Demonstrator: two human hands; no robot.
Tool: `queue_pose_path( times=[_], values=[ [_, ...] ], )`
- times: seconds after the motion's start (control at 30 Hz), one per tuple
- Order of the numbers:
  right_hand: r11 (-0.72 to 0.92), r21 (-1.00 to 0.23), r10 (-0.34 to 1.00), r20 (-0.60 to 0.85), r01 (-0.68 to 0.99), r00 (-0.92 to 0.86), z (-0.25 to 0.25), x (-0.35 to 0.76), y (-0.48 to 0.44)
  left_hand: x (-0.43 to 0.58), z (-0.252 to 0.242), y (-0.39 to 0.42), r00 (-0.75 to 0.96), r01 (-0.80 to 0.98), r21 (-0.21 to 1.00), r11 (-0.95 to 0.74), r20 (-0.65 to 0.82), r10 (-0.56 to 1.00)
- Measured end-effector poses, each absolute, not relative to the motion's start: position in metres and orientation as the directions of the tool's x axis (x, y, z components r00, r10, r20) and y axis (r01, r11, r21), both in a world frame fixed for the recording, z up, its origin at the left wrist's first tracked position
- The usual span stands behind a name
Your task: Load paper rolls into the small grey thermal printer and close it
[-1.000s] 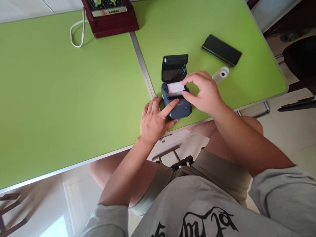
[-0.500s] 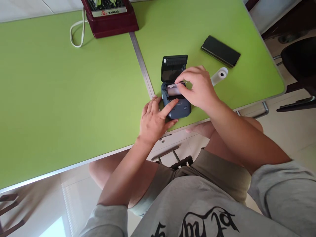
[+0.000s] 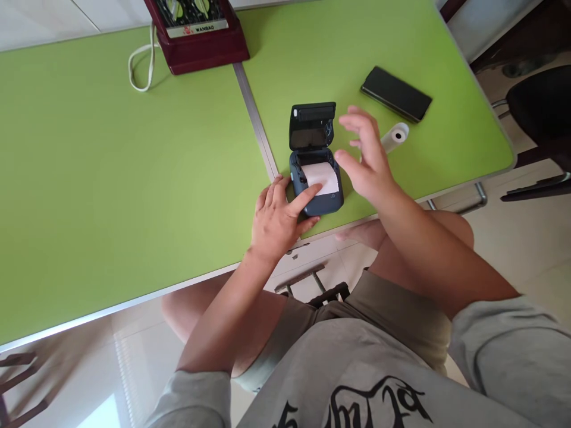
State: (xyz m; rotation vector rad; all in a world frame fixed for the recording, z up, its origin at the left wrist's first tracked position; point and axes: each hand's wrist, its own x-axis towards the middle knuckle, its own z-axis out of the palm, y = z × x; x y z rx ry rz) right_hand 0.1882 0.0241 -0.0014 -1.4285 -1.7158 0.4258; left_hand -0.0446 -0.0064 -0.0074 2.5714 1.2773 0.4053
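Observation:
A small dark-blue portable thermal printer lies on the green table with its black lid raised. White paper comes out of its roll bay and lies over the front of the body. My left hand grips the printer from the left, one finger pressing on the paper and the others along the side and front edge. Just right of the printer, my right hand hovers with fingers apart, holding nothing. Behind that hand lies a white paper roll, partly hidden by it.
A black phone lies at the back right of the green table. At the back stands a dark-red appliance with a white cord. A metal strip crosses the tabletop; a dark chair stands to the right.
My right hand has let go of the paper's end and drawn back to the right, its fingers spreading. The paper now lies forward over the printer under my left finger.

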Motion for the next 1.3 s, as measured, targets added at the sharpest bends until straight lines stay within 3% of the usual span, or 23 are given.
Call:
queue_pose_path(
  times=[0.13, 0.3, 0.47, 0.63, 0.83, 0.93, 1.07, 1.3],
  values=[
    [0.238, -0.879, 0.961, 0.274, 0.413, 0.029, -0.019, 0.188, 0.057, -0.045, -0.008, -0.006, 0.582, 0.736, 0.324, -0.594, 0.146, 0.8],
    [0.204, -0.893, 0.937, 0.297, 0.401, 0.183, -0.028, 0.188, 0.052, -0.045, -0.009, -0.006, 0.582, 0.73, 0.339, -0.593, 0.147, 0.8],
    [0.272, -0.865, 0.956, 0.294, 0.422, -0.014, -0.025, 0.186, 0.028, -0.045, -0.01, -0.006, 0.577, 0.736, 0.333, -0.589, 0.145, 0.804],
    [0.228, -0.892, 0.973, 0.2, 0.391, -0.112, -0.024, 0.189, 0.028, -0.044, -0.013, -0.005, 0.56, 0.746, 0.339, -0.573, 0.145, 0.815],
    [0.258, -0.849, 0.963, 0.187, 0.462, -0.194, -0.02, 0.192, 0.03, -0.043, -0.014, -0.004, 0.554, 0.738, 0.356, -0.574, 0.167, 0.816],
    [0.274, -0.822, 0.961, 0.256, 0.499, -0.107, -0.026, 0.187, 0.026, -0.042, -0.017, -0.004, 0.529, 0.741, 0.367, -0.562, 0.196, 0.826],
    [0.297, -0.753, 0.878, 0.457, 0.587, 0.141, -0.037, 0.18, 0.019, -0.041, -0.02, -0.003, 0.497, 0.761, 0.37, -0.533, 0.195, 0.845],
    [0.278, -0.761, 0.877, 0.451, 0.586, 0.169, -0.036, 0.174, 0.019, -0.042, -0.015, -0.004, 0.531, 0.777, 0.33, -0.536, 0.116, 0.84]
  ],
)
